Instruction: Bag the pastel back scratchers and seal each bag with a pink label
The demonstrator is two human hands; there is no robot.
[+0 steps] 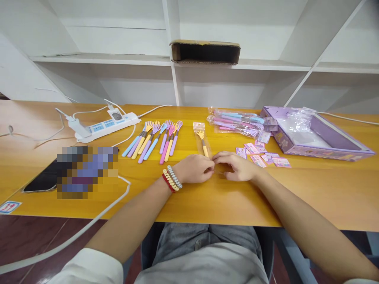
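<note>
A yellow back scratcher (205, 149) with a small hand-shaped head lies inside a clear plastic bag (199, 127) in the middle of the table. My left hand (195, 169), wearing coiled bracelets, is closed at the bag's near end, its fingertips pinching the plastic. From the other side my right hand (235, 165) meets it, with curled fingers closed on the same end of the bag. Left of the bag lie several loose back scratchers (154, 142) in blue, yellow, purple and pink. Small printed cards (257, 159) are scattered to the right.
Bagged back scratchers (237, 120) are piled at the back right, beside a purple box (322, 152) holding clear plastic. A power strip (108, 127) with cables and a phone (41, 175) lie on the left. A cardboard box (205, 53) sits on the white shelf.
</note>
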